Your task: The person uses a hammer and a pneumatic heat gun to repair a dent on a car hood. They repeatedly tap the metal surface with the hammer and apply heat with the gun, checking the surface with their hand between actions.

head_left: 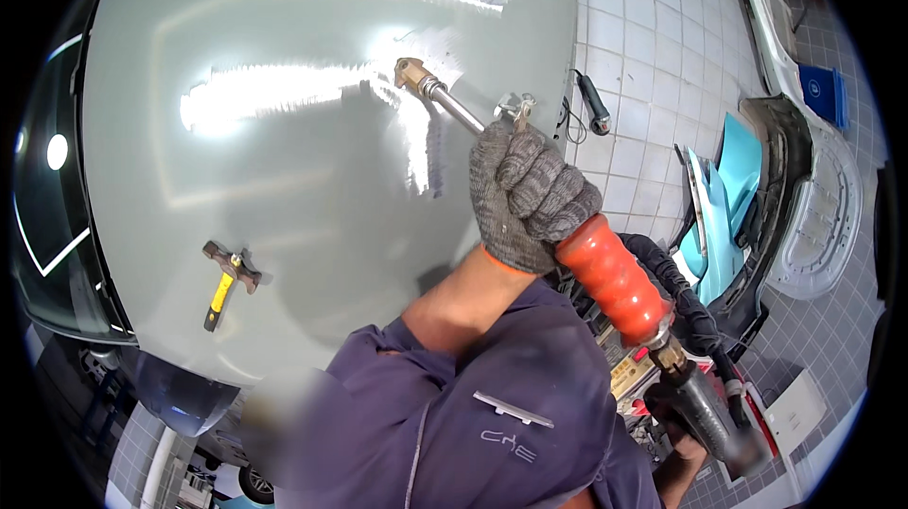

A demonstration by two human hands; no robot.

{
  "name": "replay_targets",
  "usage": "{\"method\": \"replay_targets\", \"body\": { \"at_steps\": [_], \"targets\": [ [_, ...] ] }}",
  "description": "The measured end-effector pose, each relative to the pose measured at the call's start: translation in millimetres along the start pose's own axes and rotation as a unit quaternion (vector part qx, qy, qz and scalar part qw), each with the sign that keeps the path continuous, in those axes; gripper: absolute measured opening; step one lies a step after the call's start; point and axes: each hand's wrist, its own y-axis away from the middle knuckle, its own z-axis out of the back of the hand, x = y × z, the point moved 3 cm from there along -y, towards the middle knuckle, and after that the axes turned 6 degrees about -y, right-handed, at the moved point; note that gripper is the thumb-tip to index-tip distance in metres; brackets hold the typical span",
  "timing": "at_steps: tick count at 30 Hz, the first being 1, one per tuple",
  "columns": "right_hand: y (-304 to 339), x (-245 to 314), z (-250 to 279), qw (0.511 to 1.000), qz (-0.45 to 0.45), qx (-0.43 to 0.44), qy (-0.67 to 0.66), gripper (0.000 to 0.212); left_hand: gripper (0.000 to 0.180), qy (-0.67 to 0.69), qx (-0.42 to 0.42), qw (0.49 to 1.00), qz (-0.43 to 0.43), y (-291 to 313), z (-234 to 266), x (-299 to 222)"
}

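Note:
My left hand (534,187), in a grey knit glove, is closed around the front shaft of a dent puller (615,277). The tool has an orange-red ribbed grip, a metal rod and a black rear handle. Its brass-coloured tip (413,74) is at a bare, shiny patch on a grey-green car panel (312,159); whether it touches, I cannot tell. My right hand (670,419) is low on the right beside the rear handle, its fingers hidden. A hammer (223,291) with a yellow and black handle lies on the panel's near left.
Right of the panel, a black angle grinder (593,104) lies on white floor tiles (624,36). Beyond it are turquoise car parts (724,197) and a large body shell part (823,206). A thick black cable (672,282) runs beside the tool. Car glass (52,187) borders the left.

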Motion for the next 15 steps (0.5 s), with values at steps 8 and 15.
{"method": "replay_targets", "body": {
  "at_steps": [8, 15],
  "targets": [
    [15.3, 29.3, 25.2, 0.996, -0.029, -0.029, -0.076, 0.054, 0.047, -0.189, -0.531, 0.824, -0.053, 26.3, -33.2, 49.2],
    [12.1, 14.4, 23.0, 0.995, -0.021, -0.022, -0.1, 0.054, 0.05, -0.067, -0.189, 0.98, 0.013, -18.6, 8.1, 37.8]
  ]
}}
